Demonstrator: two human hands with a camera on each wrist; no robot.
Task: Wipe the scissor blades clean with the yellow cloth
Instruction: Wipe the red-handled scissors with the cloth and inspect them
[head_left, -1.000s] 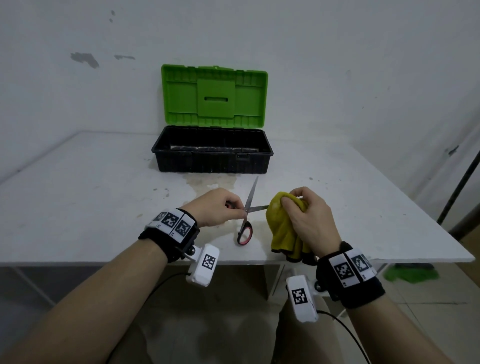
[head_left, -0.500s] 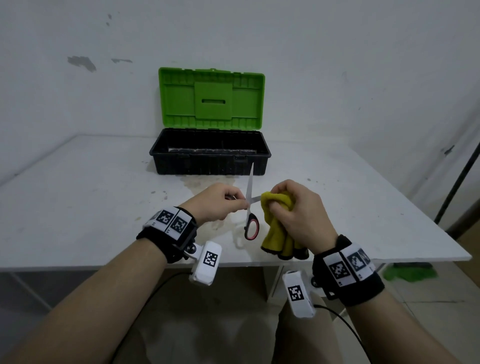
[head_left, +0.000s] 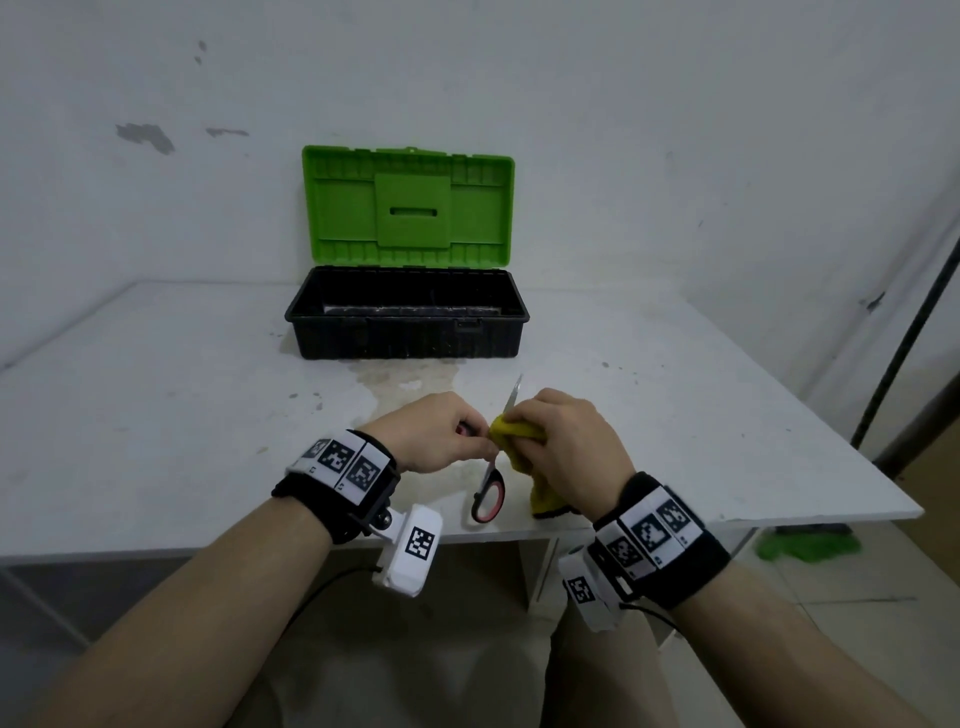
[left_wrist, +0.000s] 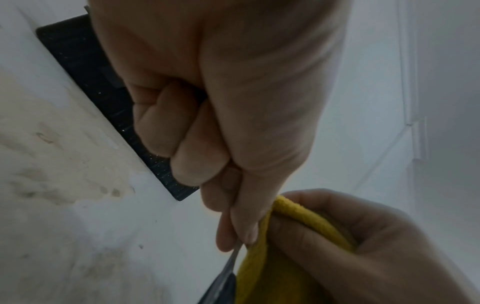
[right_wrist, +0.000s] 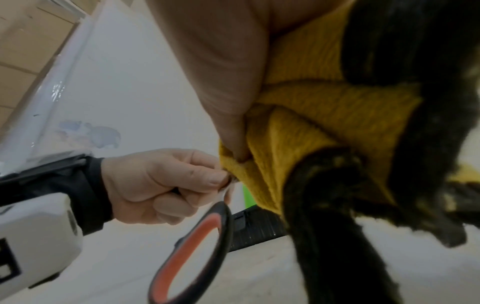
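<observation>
Mid-wipe over white bench (head_left: 156, 415): red-and-black-handled steel scissors (head_left: 488, 499) pinched in left hand (head_left: 431, 436); right hand (head_left: 571, 447), at 3 o'clock, clamped on bunched yellow knitted cloth (head_left: 519, 434) around one blade; other blade's tip bare, seemingly unwiped.

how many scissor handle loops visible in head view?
1. One red-and-black handle loop hangs free below the left hand. The other loop is mostly hidden inside that hand; only a red sliver shows.

Close up, right hand (right_wrist: 221, 61) bunched round a yellow cloth (right_wrist: 311, 127) with dark, fuzzy edges. Across from it, left hand (right_wrist: 155, 185) pinching the scissors (right_wrist: 197, 246) — black handle loop, red lining — right against the cloth. Behind, white table (right_wrist: 116, 92).
</observation>
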